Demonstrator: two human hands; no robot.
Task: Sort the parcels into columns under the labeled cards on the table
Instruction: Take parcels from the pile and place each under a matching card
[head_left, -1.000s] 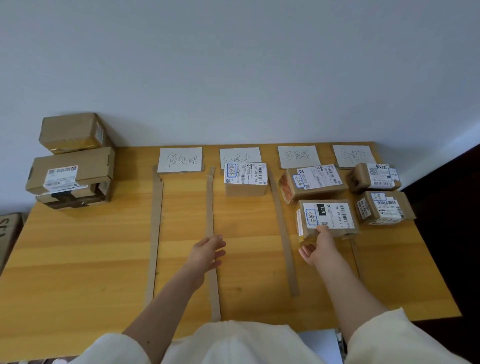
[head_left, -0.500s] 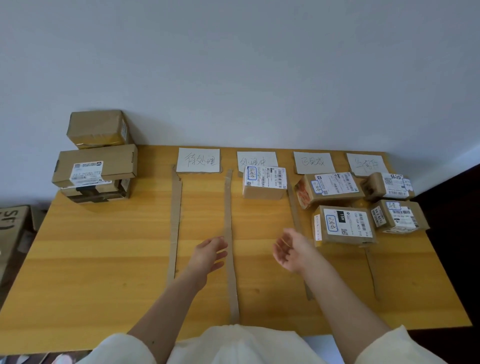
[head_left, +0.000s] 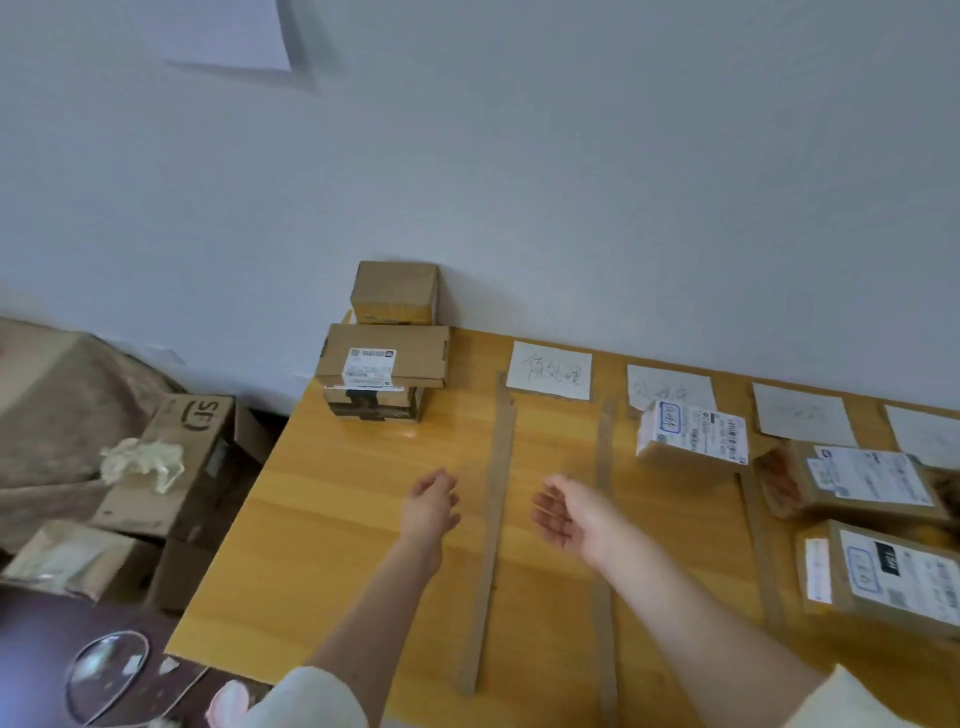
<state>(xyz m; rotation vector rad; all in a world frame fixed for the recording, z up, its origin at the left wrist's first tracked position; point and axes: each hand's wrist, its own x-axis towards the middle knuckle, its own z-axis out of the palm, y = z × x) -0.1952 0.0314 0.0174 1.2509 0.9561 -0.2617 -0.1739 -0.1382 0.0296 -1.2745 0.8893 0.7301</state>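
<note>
A stack of three brown parcels (head_left: 384, 358) stands at the table's far left corner against the wall. White labeled cards (head_left: 549, 370) lie in a row along the back edge. One parcel (head_left: 691, 436) sits under the second card, and two more parcels (head_left: 862, 480) (head_left: 883, 577) lie at the right. My left hand (head_left: 431, 506) hovers open above the table, left of a cardboard strip (head_left: 493, 519). My right hand (head_left: 566, 514) is open, palm turned left, between two strips. Neither hand holds anything.
Cardboard strips (head_left: 602, 519) mark columns on the yellow wooden table (head_left: 332, 519). Left of the table, on the floor, are an open SF carton (head_left: 192, 457) with crumpled plastic, other boxes and a round glass lid (head_left: 106, 670).
The view has swung left. My right hand has left the parcel at the right and come across to the middle; both hands now reach toward the left side, empty.
</note>
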